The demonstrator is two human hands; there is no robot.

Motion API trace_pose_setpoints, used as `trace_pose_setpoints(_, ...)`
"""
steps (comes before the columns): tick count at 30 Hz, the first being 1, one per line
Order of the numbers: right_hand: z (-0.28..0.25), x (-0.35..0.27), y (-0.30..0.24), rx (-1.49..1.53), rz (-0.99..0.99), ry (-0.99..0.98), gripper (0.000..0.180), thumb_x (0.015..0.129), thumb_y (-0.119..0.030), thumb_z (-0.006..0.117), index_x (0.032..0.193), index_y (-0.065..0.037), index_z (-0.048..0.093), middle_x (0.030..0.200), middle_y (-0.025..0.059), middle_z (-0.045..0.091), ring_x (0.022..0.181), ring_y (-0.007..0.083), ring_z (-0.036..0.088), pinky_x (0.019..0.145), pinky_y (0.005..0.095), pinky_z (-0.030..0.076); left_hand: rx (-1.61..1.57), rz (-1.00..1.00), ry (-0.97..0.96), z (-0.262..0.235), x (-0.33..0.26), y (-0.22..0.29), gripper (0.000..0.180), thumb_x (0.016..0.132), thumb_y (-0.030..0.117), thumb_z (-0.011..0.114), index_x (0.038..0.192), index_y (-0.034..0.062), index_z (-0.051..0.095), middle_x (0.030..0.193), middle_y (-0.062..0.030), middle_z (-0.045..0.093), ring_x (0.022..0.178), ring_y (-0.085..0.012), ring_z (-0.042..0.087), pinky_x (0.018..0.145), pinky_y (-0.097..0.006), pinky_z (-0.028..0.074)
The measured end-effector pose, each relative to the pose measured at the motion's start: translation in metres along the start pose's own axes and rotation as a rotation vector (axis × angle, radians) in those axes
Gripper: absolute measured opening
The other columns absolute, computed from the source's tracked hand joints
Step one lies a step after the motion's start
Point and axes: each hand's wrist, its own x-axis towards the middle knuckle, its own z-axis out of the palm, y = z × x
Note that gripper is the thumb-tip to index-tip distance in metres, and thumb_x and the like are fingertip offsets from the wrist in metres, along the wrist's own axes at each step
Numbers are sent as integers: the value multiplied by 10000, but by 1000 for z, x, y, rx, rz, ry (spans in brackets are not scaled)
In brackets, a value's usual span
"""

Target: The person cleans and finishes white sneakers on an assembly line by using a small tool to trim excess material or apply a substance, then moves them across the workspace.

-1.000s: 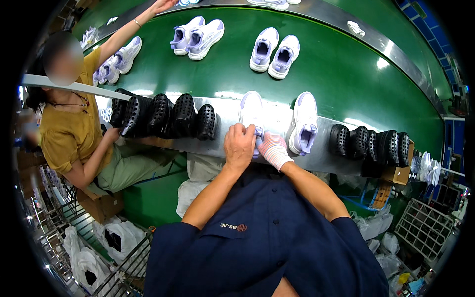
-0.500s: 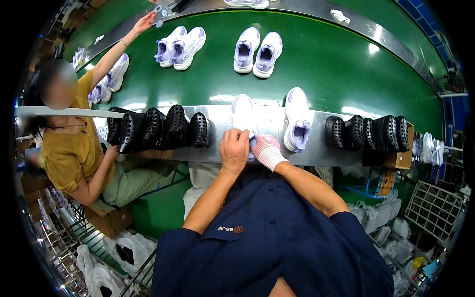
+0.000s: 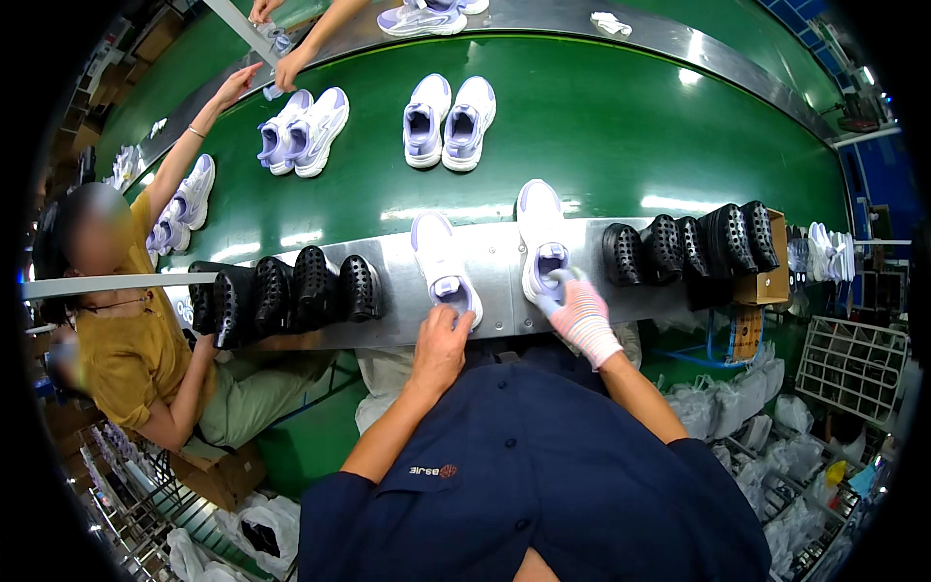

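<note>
Two white-and-lavender sneakers stand in front of me on the metal ledge, toes pointing away. My bare left hand [image 3: 443,351] is closed on the heel of the left sneaker [image 3: 439,254], its fingertips at the rear of the collar. At the right sneaker [image 3: 541,225], my right hand [image 3: 584,318], in a pink-and-white striped glove with greyish fingertips, reaches the heel and collar. Motion smears those fingers, so their grip is unclear. Both shoe openings face me, the left one partly covered by my hand.
Black perforated shoe forms stand in rows on the ledge, left [image 3: 312,281] and right [image 3: 664,247]. Sneaker pairs sit on the green belt [image 3: 621,126] beyond. A person in a mustard top [image 3: 145,339] sits at the left, reaching across toward another person's hands [image 3: 291,70]. A cardboard box [image 3: 773,257] stands at the right.
My right hand has left the left sneaker and moved to the right one. My left hand has shifted to the left sneaker's heel. Another person's arms have come in at the top left.
</note>
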Motion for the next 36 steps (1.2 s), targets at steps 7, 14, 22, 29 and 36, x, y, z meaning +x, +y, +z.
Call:
trace_pose_setpoints(7, 58, 7, 2, -224, -105, 57, 380, 773, -262, 776, 1077, -57, 675, 996, 225, 690, 956, 407, 681, 857, 480, 566, -232, 145, -47, -4, 68, 31, 299, 750, -89, 585, 1022, 28, 621, 942, -172, 536, 948, -390, 548, 826, -475, 494)
trace_pose_setpoints(14, 19, -16, -41, -443, -391, 63, 680, 793, -439, 795, 1380, -195, 554, 1336, 222, 589, 1201, 406, 583, 989, 519, 463, -169, 159, 59, -34, 90, 14, 311, 704, -30, 630, 1011, 13, 645, 1016, -182, 592, 991, -386, 572, 850, -462, 512)
trace_pose_setpoints(22, 42, 37, -55, -496, -249, -198, 316, 792, -407, 761, 1013, -181, 752, 1044, 156, 706, 1070, 328, 661, 946, 498, 466, 334, 4, 108, -58, 199, -89, 520, 780, 63, 700, 1286, 170, 646, 1228, -208, 579, 1200, -384, 536, 889, -540, 493)
trace_pose_setpoints(29, 3, 86, -29, -500, -122, 118, 257, 815, -441, 746, 885, -195, 772, 911, 112, 715, 961, 291, 672, 840, 449, 481, 389, -167, -438, -67, 289, -131, 724, 848, 306, 794, 1495, 345, 471, 1347, -194, 557, 1312, -388, 492, 1035, -591, 461)
trace_pose_setpoints(36, -19, 179, -8, -608, -183, 190, 255, 823, -442, 736, 913, -207, 777, 916, 96, 725, 1000, 284, 660, 892, 453, 472, 343, -180, -495, -33, 314, -156, 521, 849, 447, 774, 1320, 260, 658, 1248, -219, 658, 1209, -409, 575, 972, -517, 530)
